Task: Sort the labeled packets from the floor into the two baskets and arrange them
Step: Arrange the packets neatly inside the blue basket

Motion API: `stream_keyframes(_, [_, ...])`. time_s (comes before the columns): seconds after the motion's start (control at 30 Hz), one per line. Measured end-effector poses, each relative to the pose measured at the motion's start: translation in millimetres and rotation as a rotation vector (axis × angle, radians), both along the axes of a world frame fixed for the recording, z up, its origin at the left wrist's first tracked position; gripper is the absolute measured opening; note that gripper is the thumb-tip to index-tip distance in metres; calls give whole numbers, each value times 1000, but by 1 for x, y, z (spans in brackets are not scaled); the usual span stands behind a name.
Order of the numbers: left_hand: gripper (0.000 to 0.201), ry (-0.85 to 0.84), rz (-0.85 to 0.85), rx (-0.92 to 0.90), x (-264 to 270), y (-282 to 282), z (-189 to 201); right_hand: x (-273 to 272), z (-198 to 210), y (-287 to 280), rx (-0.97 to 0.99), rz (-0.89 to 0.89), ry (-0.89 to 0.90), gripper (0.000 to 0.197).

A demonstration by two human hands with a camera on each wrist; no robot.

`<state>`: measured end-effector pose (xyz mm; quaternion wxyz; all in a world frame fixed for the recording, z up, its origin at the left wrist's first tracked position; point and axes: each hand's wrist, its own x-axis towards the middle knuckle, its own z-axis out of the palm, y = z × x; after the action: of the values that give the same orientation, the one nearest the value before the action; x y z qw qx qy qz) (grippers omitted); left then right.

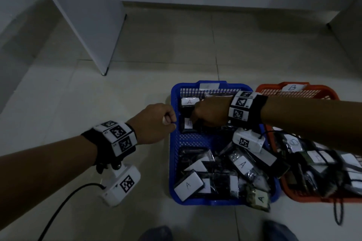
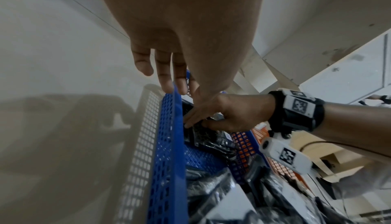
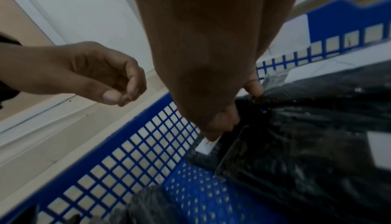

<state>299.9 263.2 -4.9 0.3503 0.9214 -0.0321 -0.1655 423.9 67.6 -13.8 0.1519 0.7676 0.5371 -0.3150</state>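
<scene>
The blue basket (image 1: 173,162) sits on the floor with bare tile to its left and far side; the orange basket (image 1: 297,90) touches its right wall. Packets (image 1: 231,172) crowd both near ends, one hanging over the blue near rim. The right hand (image 1: 209,113) reaches into the far-left corner, fingers pinching a packet (image 3: 296,144) there. The left hand (image 1: 156,123) hovers loosely curled at the left rim, holding nothing.

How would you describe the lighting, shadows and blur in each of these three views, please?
Head view: dim and underexposed, though the A labels in the blue basket stay legible. Left wrist view: brighter, the basket's lattice shadow falling on the floor. Right wrist view: soft and motion-blurred, the dark packets smeared.
</scene>
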Motion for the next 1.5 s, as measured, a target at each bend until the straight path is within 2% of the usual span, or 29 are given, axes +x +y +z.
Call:
stream_keyframes(0.1, [7,5,-29,-108,-9,-9,16,-1,14,-3,140,-89,54,30])
stream_keyframes(0.17, [12,55,-165,-132,-20,-19,28,-3,29,-9,260,-168,97,26])
stream_keyframes(0.23, [22,137,-308,-47,-34,-30,33,-10,43,-19,350,-238,161,23])
stream_keyframes(0.3, [34,184,-374,43,-47,-39,30,-22,52,-31,377,-251,216,23])
stream_keyframes(0.37, [44,202,-386,110,-56,-43,23,-35,57,-44,361,-227,248,23])
stream_keyframes(0.47, [48,199,-375,164,-59,-44,17,-44,55,-63,317,-213,273,25])
stream_keyframes(0.63, [38,351,-284,-24,-57,-46,17,-39,56,-85,329,-325,292,23])
stream_keyframes(0.77, [12,381,-330,-123,-44,-40,29,-39,61,-88,453,-387,325,23])
stream_keyframes(0.83, [8,339,-276,-150,-33,-36,36,-44,62,-85,533,-408,386,24])
stream_keyframes(0.93, [13,246,11,-191,-11,-34,43,-49,60,-76,611,-464,450,25])
stream_keyframes(1.03, [22,265,219,-241,11,-34,41,-44,52,-64,652,-411,253,42])
stream_keyframes(1.1, [25,310,301,-283,20,-36,38,-39,48,-55,680,-402,161,44])
stream_keyframes(1.2, [24,363,363,-335,27,-39,32,-29,41,-43,686,-335,41,41])
stream_keyframes(1.33, [23,337,455,-346,28,-34,20,-20,31,-31,661,-236,-92,33])
stream_keyframes(1.4, [20,323,487,-336,28,-30,14,-17,23,-28,647,-247,-48,23])
stream_keyframes(1.5, [14,300,448,-278,31,-30,9,-12,9,-25,602,-345,52,10])
